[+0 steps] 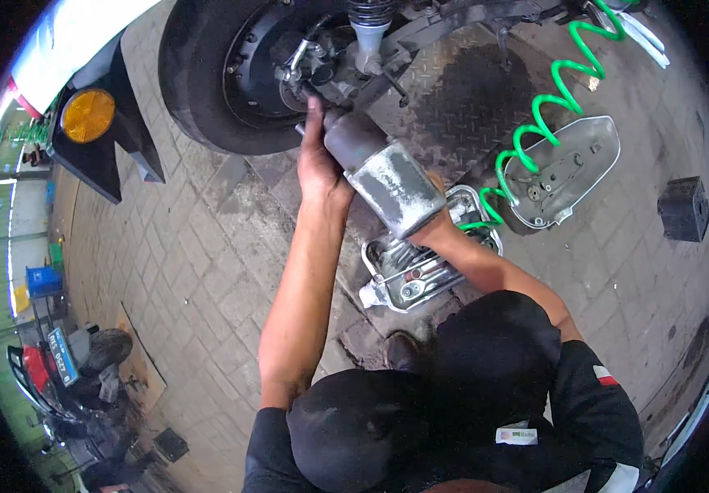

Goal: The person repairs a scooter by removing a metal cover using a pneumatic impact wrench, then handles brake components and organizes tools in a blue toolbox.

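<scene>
A grey, scuffed pneumatic impact wrench (391, 185) is in both my hands, angled toward a wheel hub. My left hand (321, 160) grips its front left side, thumb lying along the dark nose. My right hand (432, 230) holds the rear from the right, its fingers mostly hidden behind the tool. The tool's tip is near metal fittings (305, 62) inside the black tyre (194, 82), beside a silver shock absorber (369, 45). A green coiled hose (568, 99) runs down behind the wrench, over a metal tray of sockets and tools (420, 283) on the paving.
A metal cover (568, 168) lies right of the tray, and a black block (683, 209) stands farther right. A black mudguard (103, 148) with an orange reflector is upper left. A parked motorcycle (75, 394) and blue bin (42, 281) are at left. A dark metal plate (473, 90) lies beside the wheel.
</scene>
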`<state>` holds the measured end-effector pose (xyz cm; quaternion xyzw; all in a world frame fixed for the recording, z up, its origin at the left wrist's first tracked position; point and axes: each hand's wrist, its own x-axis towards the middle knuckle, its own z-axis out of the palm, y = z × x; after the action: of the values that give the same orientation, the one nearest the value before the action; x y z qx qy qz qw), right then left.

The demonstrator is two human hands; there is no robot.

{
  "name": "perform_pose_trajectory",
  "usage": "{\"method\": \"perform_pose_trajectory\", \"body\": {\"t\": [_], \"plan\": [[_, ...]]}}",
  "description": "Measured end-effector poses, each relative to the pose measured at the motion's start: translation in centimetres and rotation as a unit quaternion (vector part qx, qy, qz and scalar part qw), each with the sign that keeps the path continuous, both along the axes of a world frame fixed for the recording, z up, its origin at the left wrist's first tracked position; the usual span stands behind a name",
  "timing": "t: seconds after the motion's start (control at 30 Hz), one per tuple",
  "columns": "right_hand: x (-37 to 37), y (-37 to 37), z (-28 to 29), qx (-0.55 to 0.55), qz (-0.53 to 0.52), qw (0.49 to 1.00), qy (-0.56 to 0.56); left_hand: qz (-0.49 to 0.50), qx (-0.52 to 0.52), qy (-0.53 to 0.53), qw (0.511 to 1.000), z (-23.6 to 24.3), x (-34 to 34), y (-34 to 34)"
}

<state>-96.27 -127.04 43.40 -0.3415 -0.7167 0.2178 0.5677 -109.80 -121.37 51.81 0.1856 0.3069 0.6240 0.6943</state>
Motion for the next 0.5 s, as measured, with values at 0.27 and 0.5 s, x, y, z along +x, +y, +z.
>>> {"method": "perform_pose_trajectory", "body": {"t": [0.27, 0.5], "plan": [[-1.6, -0.7, 0.3, -0.145, 0.045, 0.974, 0.168, -0.007, -0.026, -0.068, 0.997, 0.0, 0.1, -0.5], [-2.5, -0.9, -0.6, -0.1, -0.036, 0.993, 0.051, -0.008, -0.039, -0.005, 0.999, -0.1, -0.5, -0.6]]}}
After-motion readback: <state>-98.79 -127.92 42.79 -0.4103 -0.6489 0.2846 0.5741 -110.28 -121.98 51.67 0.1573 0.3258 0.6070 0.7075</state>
